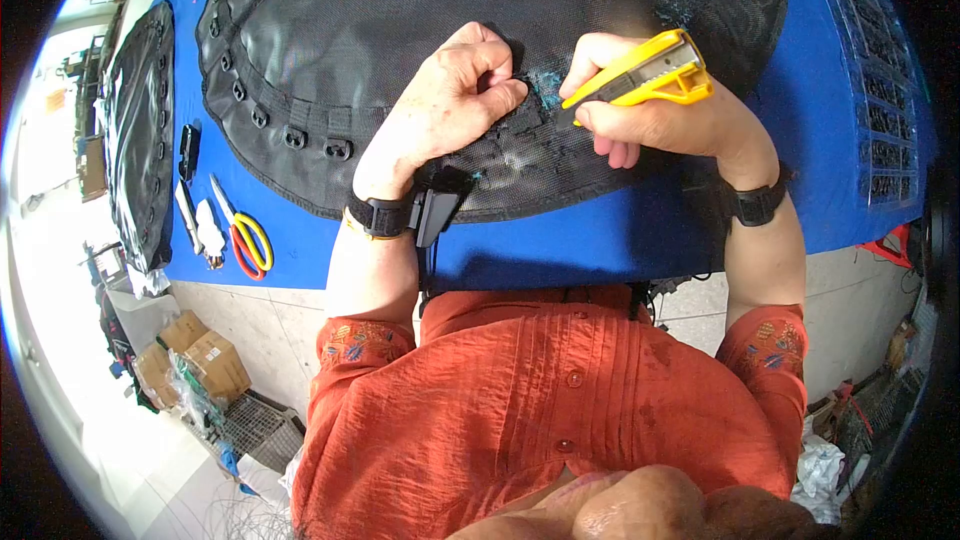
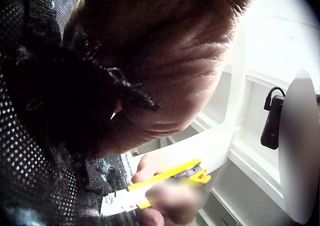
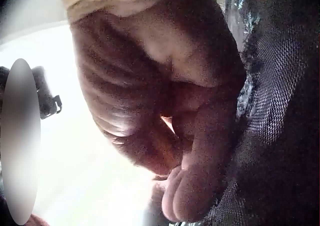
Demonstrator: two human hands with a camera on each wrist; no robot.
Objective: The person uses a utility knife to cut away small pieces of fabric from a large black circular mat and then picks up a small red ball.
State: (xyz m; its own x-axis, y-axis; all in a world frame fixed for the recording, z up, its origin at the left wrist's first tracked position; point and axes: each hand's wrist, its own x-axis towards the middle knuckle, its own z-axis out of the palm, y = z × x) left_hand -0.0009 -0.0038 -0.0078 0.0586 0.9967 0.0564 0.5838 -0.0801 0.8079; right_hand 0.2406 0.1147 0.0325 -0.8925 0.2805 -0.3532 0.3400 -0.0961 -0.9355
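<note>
My right hand (image 1: 665, 127) grips a yellow utility knife (image 1: 640, 75), its thumb along the near side. In the left wrist view the wide pale blade (image 2: 117, 200) of the knife is out, its tip right at the black fabric. Beneath both hands lies a large rounded piece of black mesh fabric (image 1: 400, 20) with a bound edge. My left hand (image 1: 447, 100), fingers curled and thumb bent in, pinches a frayed black part of it (image 2: 132, 88) just left of the knife. Blue-green threads (image 1: 546, 88) and loose black scraps (image 1: 520, 122) lie between the hands.
Scissors with red and yellow handles (image 1: 248, 243) lie on the blue table (image 1: 300, 258) at left, near a black plastic clip (image 1: 189, 150). Black buckles (image 1: 294, 136) line the fabric's left edge. Another black piece (image 1: 140, 140) lies far left. A clear compartment box (image 1: 885, 110) stands at right.
</note>
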